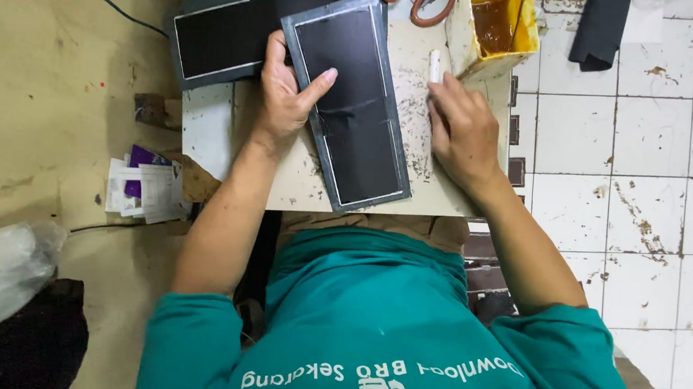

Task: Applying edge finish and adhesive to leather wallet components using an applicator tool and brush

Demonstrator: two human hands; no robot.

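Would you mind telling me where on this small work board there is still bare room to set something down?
Bare board shows at the near left corner, below the upper black panel and outside the left hand. A speckled strip lies between the lower panel and the right hand. The far edge is crowded by scissors and yellow glue tub.

The small tabletop [213, 128] is crowded. A long black panel [353, 106] lies slantwise across its middle, pinned by the left hand [288, 93], so nothing passes there. At 11 o'clock a second black panel [227, 36] fills the corner. At 1 o'clock a yellow glue tub [496, 26] blocks the far edge, with orange-handled scissors [425, 1] at 12 o'clock just beside it. The right hand [465, 130] takes up the 3 o'clock strip by a short white stick [434, 65]. Bare surface is left at 9 o'clock, beside the left wrist, and in a thin gap between the slanted panel and the right hand.
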